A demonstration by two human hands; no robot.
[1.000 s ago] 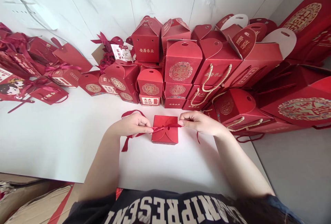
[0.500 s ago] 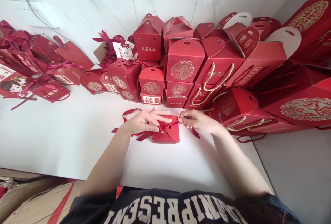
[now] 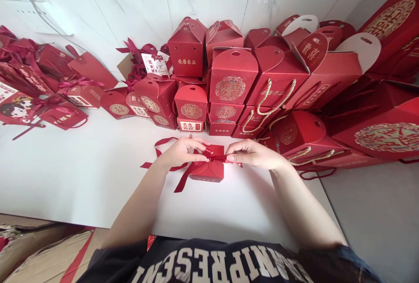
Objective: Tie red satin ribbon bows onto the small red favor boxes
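A small red gift box (image 3: pixel 209 173) with curved top flaps stands on the white table in front of me. Dark red ribbon (image 3: pixel 183 180) crosses its top, and loose tails lie on the table to its left. My left hand (image 3: pixel 181 151) is closed on the ribbon at the upper left of the box, thumb and fingers pinching it. On the other side, my right hand (image 3: pixel 250 154) pinches the ribbon between thumb and forefinger, close to the box's right edge. Fingers partly cover where the ribbon crosses at the top.
Stacked red gift boxes (image 3: pixel 234 73) line the back along the tiled wall, some with gold rope handles (image 3: pixel 276 100). Ribboned boxes (image 3: pixel 67 113) lie at the left. Cardboard (image 3: pixel 46 252) shows below the table's front left edge.
My left fingers have curled from stretched out into a pinch on the ribbon. The right ribbon tail is drawn in by my right hand, and the box has shifted slightly left.
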